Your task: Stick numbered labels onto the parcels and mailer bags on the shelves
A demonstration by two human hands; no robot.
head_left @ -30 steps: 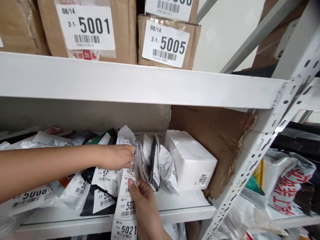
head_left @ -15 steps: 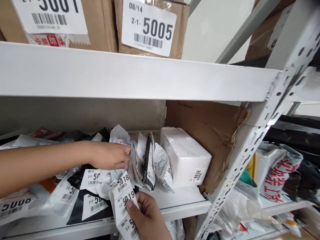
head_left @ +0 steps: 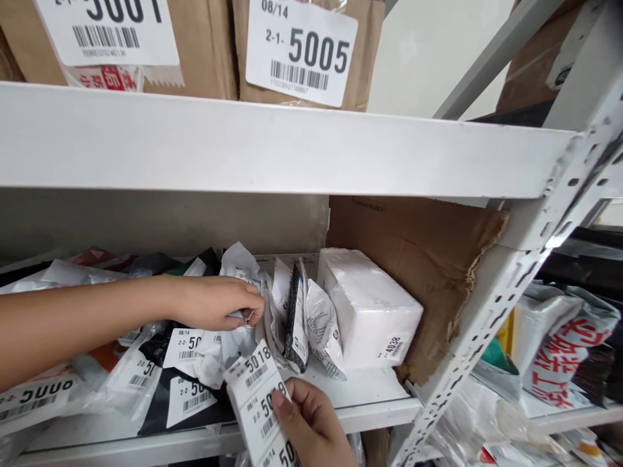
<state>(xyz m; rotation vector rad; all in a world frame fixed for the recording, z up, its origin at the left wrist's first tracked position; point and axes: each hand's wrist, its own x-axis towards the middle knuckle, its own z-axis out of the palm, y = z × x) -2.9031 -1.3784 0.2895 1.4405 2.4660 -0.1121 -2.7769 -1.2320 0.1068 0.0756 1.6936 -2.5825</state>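
My left hand [head_left: 221, 301] reaches in from the left over the lower shelf, its fingers closed on the edge of a crumpled white mailer bag [head_left: 239, 266] among upright small parcels [head_left: 296, 318]. My right hand [head_left: 311, 425] comes up from the bottom edge and pinches a strip of white barcode labels [head_left: 256, 383] printed 5018 and 5019. The strip hangs in front of the shelf lip. A white wrapped box [head_left: 370, 308] marked 4038 stands just right of the parcels.
Labelled poly bags [head_left: 189, 350] lie piled on the lower shelf's left side. A torn cardboard sheet [head_left: 413, 259] leans at the back right. Boxes labelled 5001 [head_left: 121, 32] and 5005 [head_left: 302, 48] stand on the upper shelf [head_left: 267, 149]. A perforated upright post [head_left: 516, 305] borders more bags [head_left: 559, 350].
My right hand has drawn the label strip down and toward me, away from the parcels. My left hand stays on the white bag. The view tilted slightly.
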